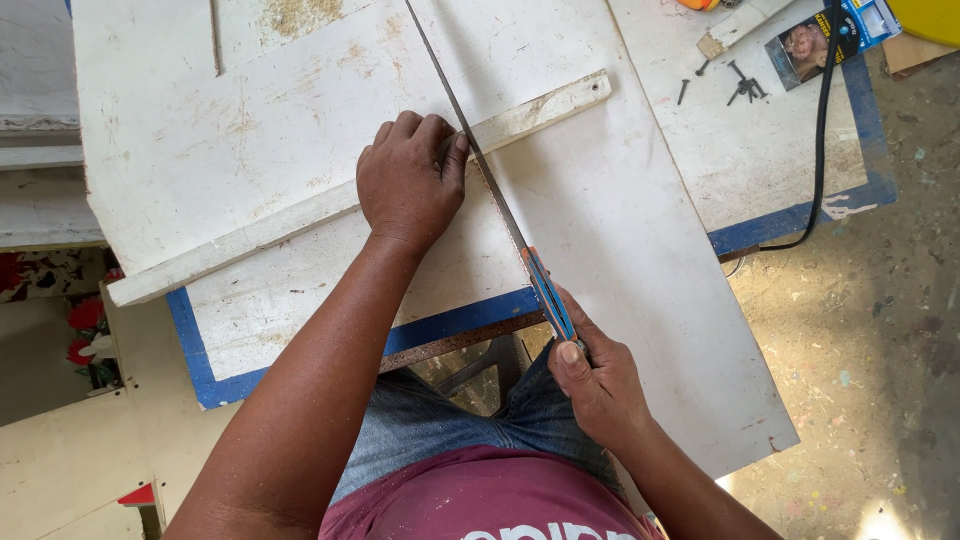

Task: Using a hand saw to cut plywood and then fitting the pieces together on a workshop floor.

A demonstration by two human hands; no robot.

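A worn white-painted work surface with a blue edge band fills the far half of the view. On it lie large flat white boards, scuffed and stained, one overlapping another and running off the near right edge. A long narrow white wooden strip lies across the boards, slanting from near left to far right. The left hand presses down flat on this strip, fingers curled over its far edge. A thin metal saw blade crosses the strip just right of that hand, touching the thumb side. The right hand, near and right, is closed around the saw's blue handle. A black cable hangs off the far right side, and small dark screws lie scattered beside it.
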